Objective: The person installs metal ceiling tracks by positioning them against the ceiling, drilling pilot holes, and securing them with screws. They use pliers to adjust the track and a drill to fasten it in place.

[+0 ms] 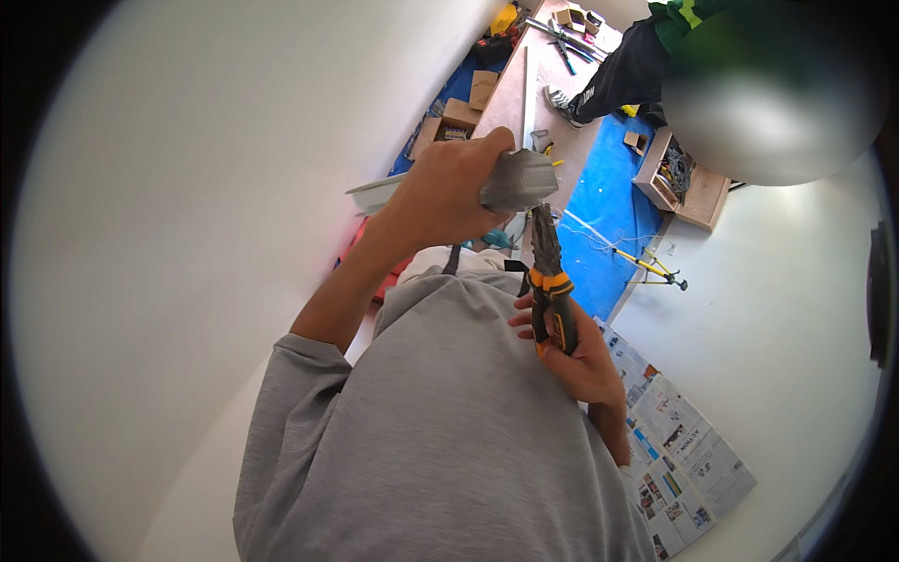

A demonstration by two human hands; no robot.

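Note:
My left hand (451,187) grips a silvery metal channel piece (520,181), whose pale length (377,194) runs out to the left behind the hand. My right hand (569,351) is closed on combination pliers (552,295) with black and orange handles, held upright with some fingers curled at the side. The pliers' dark jaws (545,229) are just below the right end of the metal piece; whether they touch it I cannot tell.
A long board (506,84) carries tools; cardboard boxes (483,89) lie beside it. Another person's leg (618,75) stands on it. A blue sheet (595,272) holds a yellow tripod-like tool (646,264). A wooden crate (700,201) and newspapers (693,450) are to the right, a white wall (187,234) left.

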